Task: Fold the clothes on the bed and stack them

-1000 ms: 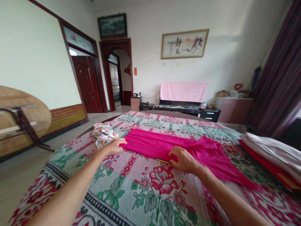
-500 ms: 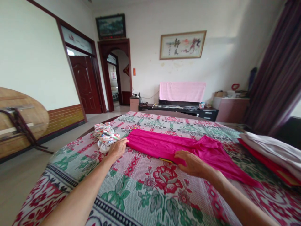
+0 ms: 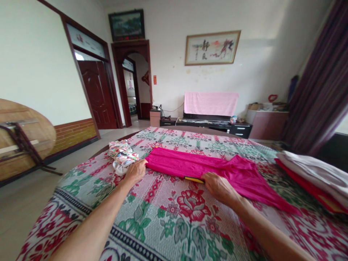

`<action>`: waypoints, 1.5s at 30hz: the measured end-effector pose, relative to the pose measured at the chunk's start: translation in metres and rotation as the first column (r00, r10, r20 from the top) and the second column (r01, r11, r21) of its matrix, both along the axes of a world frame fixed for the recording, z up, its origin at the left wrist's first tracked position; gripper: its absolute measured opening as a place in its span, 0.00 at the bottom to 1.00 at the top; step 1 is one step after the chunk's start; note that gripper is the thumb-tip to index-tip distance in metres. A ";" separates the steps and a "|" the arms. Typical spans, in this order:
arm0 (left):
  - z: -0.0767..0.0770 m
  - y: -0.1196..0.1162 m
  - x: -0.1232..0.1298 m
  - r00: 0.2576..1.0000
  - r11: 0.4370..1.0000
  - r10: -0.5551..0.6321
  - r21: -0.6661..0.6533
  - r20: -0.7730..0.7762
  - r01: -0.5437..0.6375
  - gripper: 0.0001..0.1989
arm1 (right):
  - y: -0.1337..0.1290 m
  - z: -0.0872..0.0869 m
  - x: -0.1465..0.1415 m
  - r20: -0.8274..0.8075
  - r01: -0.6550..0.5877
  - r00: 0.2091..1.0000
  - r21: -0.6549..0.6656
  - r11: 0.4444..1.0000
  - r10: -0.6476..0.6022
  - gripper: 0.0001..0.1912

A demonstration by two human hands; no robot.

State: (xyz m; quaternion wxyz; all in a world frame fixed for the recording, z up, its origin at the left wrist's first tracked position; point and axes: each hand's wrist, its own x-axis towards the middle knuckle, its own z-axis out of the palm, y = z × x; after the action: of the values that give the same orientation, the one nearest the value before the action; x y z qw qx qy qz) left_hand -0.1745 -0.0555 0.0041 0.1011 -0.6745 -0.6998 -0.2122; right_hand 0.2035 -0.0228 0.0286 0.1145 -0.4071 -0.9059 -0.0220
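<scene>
A bright pink garment (image 3: 187, 165) lies spread lengthwise over a flowered tablecloth (image 3: 163, 203), its right part crumpled and trailing to a point. My left hand (image 3: 137, 170) pinches the garment's near left corner, beside a bunched white cloth with a colourful print (image 3: 123, 154). At the near edge, farther right, my right hand (image 3: 217, 185) is closed on the pink fabric. A thin yellow-and-black stick-like thing (image 3: 193, 179) lies along that edge, one end reaching my right fingers. Whether those fingers also hold it, I cannot tell.
Folded white and red cloths (image 3: 315, 177) are stacked at the table's right side. A folded round wooden table (image 3: 24, 127) leans on the left wall. Beyond the table stands a low black cabinet (image 3: 240, 129), with a pink towel (image 3: 210, 103) hanging above it.
My right hand's fingers have gone from loosely spread to closed at the garment's edge. The yellow-and-black thing shows more plainly and sits slightly farther away. My left hand keeps its pinch.
</scene>
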 end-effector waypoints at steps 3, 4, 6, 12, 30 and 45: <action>0.000 0.002 0.000 1.000 1.000 0.009 -0.019 -0.005 -0.009 0.16 | 0.000 -0.004 0.000 -0.031 -0.023 0.999 0.042 0.999 0.024 0.13; 0.000 0.002 0.000 1.000 1.000 0.010 -0.024 0.000 -0.010 0.16 | 0.000 -0.005 0.001 -0.043 -0.028 0.999 0.052 0.998 0.031 0.13; 0.000 0.004 -0.001 1.000 1.000 -0.003 -0.012 0.025 0.003 0.16 | 0.000 -0.008 0.001 -0.080 -0.044 0.996 0.070 0.997 0.050 0.13; 0.000 0.009 -0.001 0.989 0.982 -0.082 0.179 0.123 0.059 0.16 | 0.000 -0.016 0.002 -0.255 -0.142 0.952 0.124 0.982 0.170 0.16; -0.024 0.022 -0.011 0.994 0.994 -0.090 0.059 -0.058 0.093 0.20 | -0.001 -0.020 0.003 -0.301 -0.114 0.946 0.051 0.992 0.124 0.17; -0.032 0.033 -0.031 0.993 0.994 -0.104 0.022 -0.052 0.105 0.22 | -0.002 -0.011 0.008 -0.251 -0.033 0.967 0.039 0.999 0.042 0.14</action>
State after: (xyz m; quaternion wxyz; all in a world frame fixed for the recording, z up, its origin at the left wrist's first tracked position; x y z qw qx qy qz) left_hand -0.2050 -0.0223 -0.0283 0.1158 -0.7143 -0.6580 -0.2084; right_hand 0.2115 -0.0249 0.0178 0.2358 -0.3874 -0.8911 0.0164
